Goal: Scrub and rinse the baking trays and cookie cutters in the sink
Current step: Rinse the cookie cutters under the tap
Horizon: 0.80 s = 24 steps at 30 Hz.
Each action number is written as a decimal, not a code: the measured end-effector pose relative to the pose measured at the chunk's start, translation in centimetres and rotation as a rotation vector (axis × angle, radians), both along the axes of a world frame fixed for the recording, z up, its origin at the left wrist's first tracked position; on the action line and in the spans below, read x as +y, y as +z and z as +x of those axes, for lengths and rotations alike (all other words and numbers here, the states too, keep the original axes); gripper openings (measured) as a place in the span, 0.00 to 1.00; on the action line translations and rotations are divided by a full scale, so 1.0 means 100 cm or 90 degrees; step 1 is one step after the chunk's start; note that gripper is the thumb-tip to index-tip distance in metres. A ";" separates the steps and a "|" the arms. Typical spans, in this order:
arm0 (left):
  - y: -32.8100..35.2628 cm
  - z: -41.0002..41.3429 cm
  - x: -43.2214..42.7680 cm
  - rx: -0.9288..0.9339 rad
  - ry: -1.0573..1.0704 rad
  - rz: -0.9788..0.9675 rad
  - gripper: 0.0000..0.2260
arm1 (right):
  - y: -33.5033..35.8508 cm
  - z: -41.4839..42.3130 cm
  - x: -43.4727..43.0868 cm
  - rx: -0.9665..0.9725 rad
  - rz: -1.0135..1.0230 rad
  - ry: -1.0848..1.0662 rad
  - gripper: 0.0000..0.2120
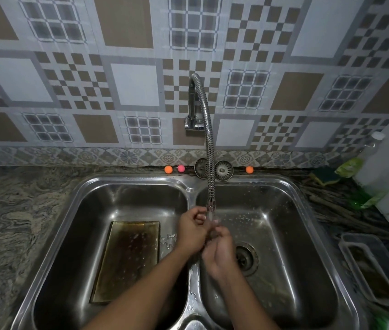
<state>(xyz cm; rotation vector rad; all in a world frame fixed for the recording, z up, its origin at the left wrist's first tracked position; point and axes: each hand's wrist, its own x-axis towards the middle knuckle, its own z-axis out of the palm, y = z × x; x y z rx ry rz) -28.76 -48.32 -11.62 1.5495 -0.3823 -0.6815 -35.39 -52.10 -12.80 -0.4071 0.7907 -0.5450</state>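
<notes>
Flat on the floor of the left basin of the sink [141, 180], down and left of the tap spout [210, 206]: a baking tray [129, 260], filmed with brownish water and droplets. Just beside its right edge, nearer the spout: a small pale flower-like shape [167, 242], possibly a cookie cutter, too faint to call.

Directly below the spout, over the right basin close to the divider: left hand [192, 232] and right hand [219, 253], close together in the running water. Left fingers curled, right hand cupped beneath. Between them a blur, perhaps a small cutter, perhaps only water. Grip of either hand: impossible to tell, clamped or not.

Down and right of the spout: the open drain [246, 258]. Well to the right of the spout, on the stone counter [10, 210]: a second tray [369, 270], lying flat, with bottles [376, 148] further back against the wall. Behind the spout, on the back ledge: two strainer plugs [223, 170] and small orange and pink balls [168, 169].

Step in hand, as a judgement: rinsing under the stream, of the hands or of one small piece. By its brown film, scrubbing of the basin tray not yet done. Next, probably: reach left of the spout, lift that tray by a rim, tip out the brown water, bring it under the stream. Calls for a firm hold on wet, slippery metal.
</notes>
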 end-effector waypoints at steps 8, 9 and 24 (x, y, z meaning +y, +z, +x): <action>-0.003 -0.006 0.003 -0.069 0.038 -0.020 0.08 | -0.004 0.014 -0.024 0.048 0.081 -0.083 0.18; -0.001 -0.005 0.003 -0.007 0.050 -0.034 0.08 | -0.005 0.013 -0.025 0.056 0.034 -0.058 0.17; 0.026 -0.003 -0.031 0.155 0.072 -0.002 0.13 | 0.016 0.003 -0.005 0.008 -0.005 0.009 0.16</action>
